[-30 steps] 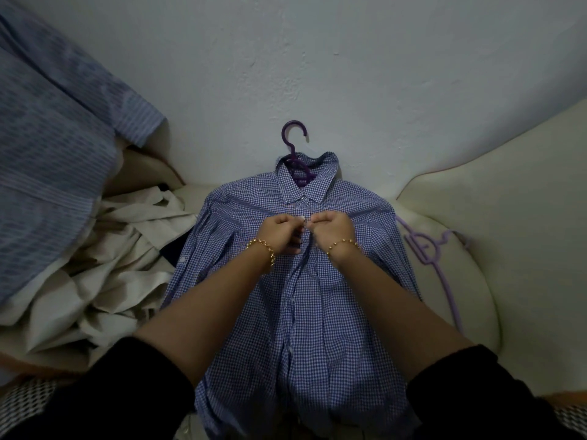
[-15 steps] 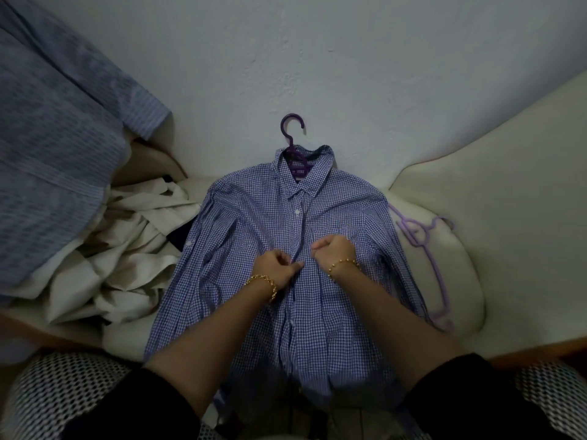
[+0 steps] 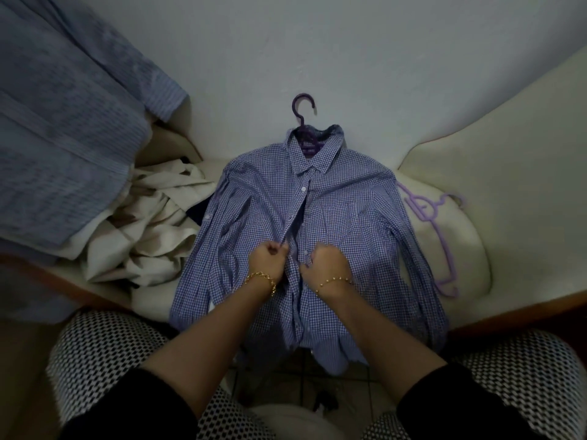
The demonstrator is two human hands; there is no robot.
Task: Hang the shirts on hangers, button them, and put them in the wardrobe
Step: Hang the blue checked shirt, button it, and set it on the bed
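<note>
Blue-and-white checked cotton shirt (image 3: 343, 223) lies front up on the cream cushioned seat (image 3: 460, 265), already on its dark purple plastic hanger (image 3: 301, 112), hook against the wall. My left hand (image 3: 268, 260) and right hand (image 3: 327, 262) are curled tight at mid-placket, each pinching one front edge of the shirt. Judged progress: hanging done, upper buttons look fastened, lower ones not yet. The wardrobe step is pending, and the striped blue shirt (image 3: 63, 122) and pale lilac plastic hanger (image 3: 435, 223) wait.
</note>
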